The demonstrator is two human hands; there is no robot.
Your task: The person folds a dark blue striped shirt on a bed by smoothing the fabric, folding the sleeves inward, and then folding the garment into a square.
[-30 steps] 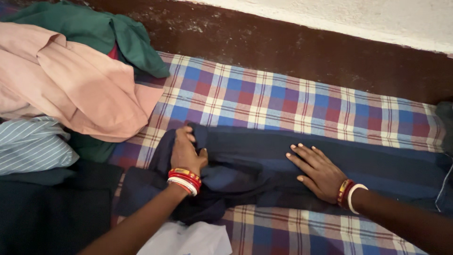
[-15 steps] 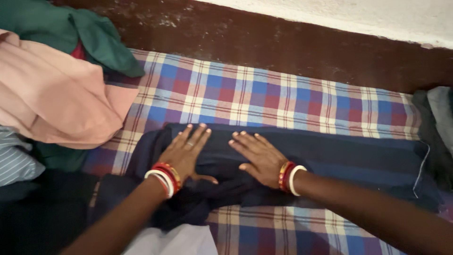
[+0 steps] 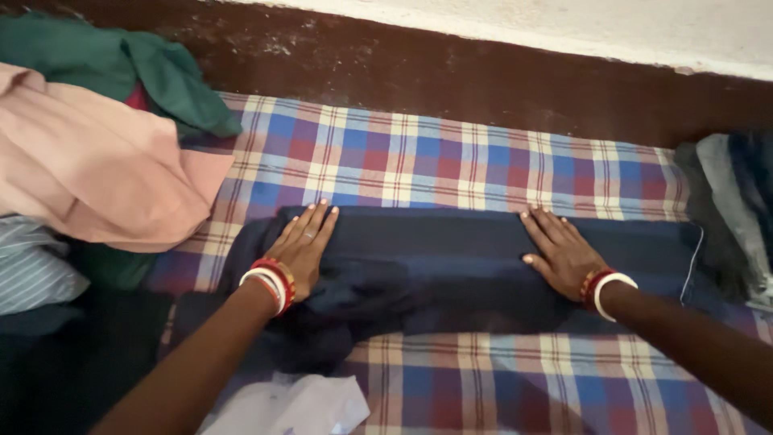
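A dark navy garment lies spread lengthwise on a checked blue, red and cream cloth. My left hand rests flat on the garment's left end, fingers apart, with red and white bangles at the wrist. My right hand presses flat on the garment toward its right end, fingers spread, also with bangles. Neither hand holds anything. The garment's lower left part is bunched and wrinkled near my left forearm.
A heap of clothes sits at the left: a pink piece, a green one, a striped light-blue one. A white cloth lies at the bottom. Grey and dark fabric sits at the right edge. A dark red floor strip borders the wall.
My right hand slid rightward along the navy garment, away from my left hand. My left hand, bunched on the fabric a second ago, now lies flat at the left end.
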